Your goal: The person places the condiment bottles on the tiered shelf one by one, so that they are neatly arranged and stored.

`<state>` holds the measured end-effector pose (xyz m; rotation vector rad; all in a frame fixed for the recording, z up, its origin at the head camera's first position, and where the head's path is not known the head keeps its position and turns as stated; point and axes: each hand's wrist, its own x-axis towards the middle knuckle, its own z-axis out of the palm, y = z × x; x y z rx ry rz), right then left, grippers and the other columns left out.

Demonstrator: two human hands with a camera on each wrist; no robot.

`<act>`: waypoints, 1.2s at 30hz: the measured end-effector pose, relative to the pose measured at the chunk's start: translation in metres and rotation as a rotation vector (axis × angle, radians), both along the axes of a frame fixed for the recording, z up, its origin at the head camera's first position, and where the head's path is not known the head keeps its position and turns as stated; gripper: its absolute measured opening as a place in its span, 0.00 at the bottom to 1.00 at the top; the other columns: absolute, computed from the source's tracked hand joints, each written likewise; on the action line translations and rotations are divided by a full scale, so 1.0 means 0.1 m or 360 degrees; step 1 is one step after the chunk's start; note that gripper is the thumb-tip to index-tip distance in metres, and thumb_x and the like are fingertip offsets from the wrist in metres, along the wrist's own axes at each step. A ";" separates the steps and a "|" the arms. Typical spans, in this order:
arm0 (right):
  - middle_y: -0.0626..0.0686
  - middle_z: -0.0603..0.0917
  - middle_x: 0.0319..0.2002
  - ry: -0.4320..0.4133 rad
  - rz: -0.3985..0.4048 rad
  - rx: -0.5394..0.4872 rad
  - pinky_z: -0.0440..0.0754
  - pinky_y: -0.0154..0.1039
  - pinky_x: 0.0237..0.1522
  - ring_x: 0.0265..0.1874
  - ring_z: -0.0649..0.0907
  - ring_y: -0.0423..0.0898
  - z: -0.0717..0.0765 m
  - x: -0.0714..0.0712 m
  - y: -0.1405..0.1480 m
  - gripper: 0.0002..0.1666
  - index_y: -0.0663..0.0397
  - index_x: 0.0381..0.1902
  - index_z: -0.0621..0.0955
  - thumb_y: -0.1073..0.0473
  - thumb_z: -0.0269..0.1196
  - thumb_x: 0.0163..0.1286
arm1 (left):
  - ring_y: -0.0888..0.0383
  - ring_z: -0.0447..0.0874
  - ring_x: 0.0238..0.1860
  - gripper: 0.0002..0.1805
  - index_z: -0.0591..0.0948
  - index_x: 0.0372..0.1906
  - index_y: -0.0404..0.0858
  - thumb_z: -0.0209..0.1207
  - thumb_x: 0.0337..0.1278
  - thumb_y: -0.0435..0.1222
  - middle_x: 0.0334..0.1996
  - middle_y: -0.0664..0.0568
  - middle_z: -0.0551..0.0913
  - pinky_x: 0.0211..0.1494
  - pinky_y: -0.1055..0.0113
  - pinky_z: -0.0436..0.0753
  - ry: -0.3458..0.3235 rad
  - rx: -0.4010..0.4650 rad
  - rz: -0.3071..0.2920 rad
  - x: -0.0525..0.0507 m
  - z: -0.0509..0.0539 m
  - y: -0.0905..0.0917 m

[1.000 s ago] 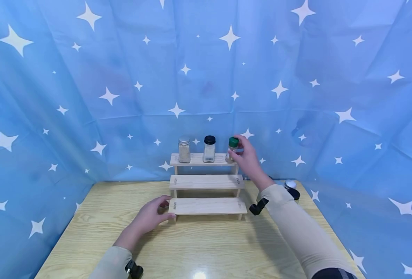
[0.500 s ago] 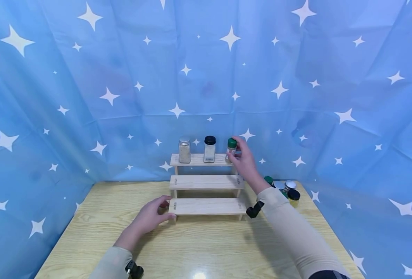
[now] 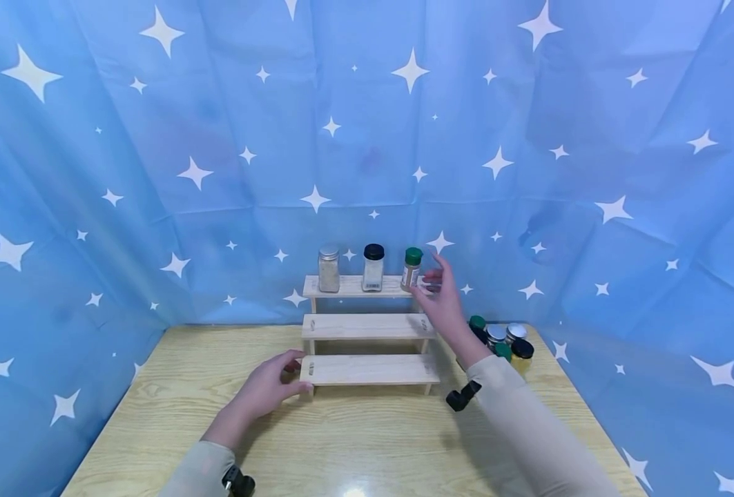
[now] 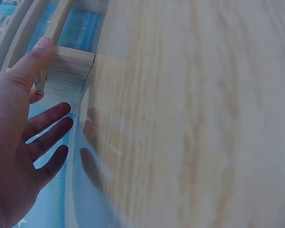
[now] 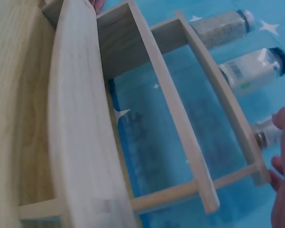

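Note:
A three-tier wooden display rack [image 3: 369, 369] stands on the table. My left hand [image 3: 266, 388] grips the left end of its lowest tier; in the left wrist view the thumb [image 4: 34, 59] lies on the board while the other fingers [image 4: 50, 137] spread below. On the top tier, a spice jar with a green lid [image 3: 411, 268] stands upright at the right end. Beside it, my right hand [image 3: 444, 297] has its fingers spread, with the thumb close to the jar; whether it touches cannot be told. A black-lidded jar [image 3: 373, 268] and a silver-lidded jar [image 3: 329, 270] share that tier.
Several more jars with green, silver and black lids, among them a black-lidded yellow one [image 3: 521, 355], cluster at the table's back right, partly behind the right forearm. A blue star-patterned curtain [image 3: 367, 138] hangs behind the wooden table [image 3: 367, 442].
The right hand has let go of the green-lidded jar and drawn slightly right, leaving it standing. More of the clustered jars show now. The left hand has stayed put.

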<state>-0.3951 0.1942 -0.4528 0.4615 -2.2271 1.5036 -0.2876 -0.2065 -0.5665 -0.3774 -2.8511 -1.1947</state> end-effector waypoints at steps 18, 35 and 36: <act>0.62 0.79 0.62 0.0186 -0.0400 0.0220 0.78 0.40 0.67 0.63 0.80 0.59 -0.23 0.75 0.88 0.34 0.63 0.76 0.73 0.65 0.73 0.78 | 0.55 0.86 0.56 0.43 0.79 0.77 0.47 0.78 0.61 0.58 0.53 0.58 0.87 0.63 0.47 0.85 -0.0030 -0.0016 0.0013 0.02 0.02 0.00; 0.68 0.71 0.68 -0.0103 -0.0760 0.0287 0.73 0.68 0.68 0.68 0.73 0.67 -0.60 1.23 1.58 0.34 0.63 0.78 0.74 0.63 0.71 0.80 | 0.52 0.86 0.57 0.41 0.79 0.76 0.45 0.78 0.63 0.57 0.53 0.56 0.88 0.65 0.44 0.84 -0.0011 -0.0033 -0.0001 0.03 0.04 0.01; 0.69 0.71 0.68 -0.0122 -0.0758 0.0290 0.73 0.68 0.67 0.68 0.73 0.68 -0.64 1.24 1.60 0.34 0.63 0.78 0.74 0.63 0.71 0.80 | 0.52 0.86 0.57 0.41 0.79 0.76 0.45 0.78 0.63 0.57 0.53 0.56 0.88 0.65 0.45 0.84 -0.0015 -0.0030 -0.0001 0.03 0.04 0.01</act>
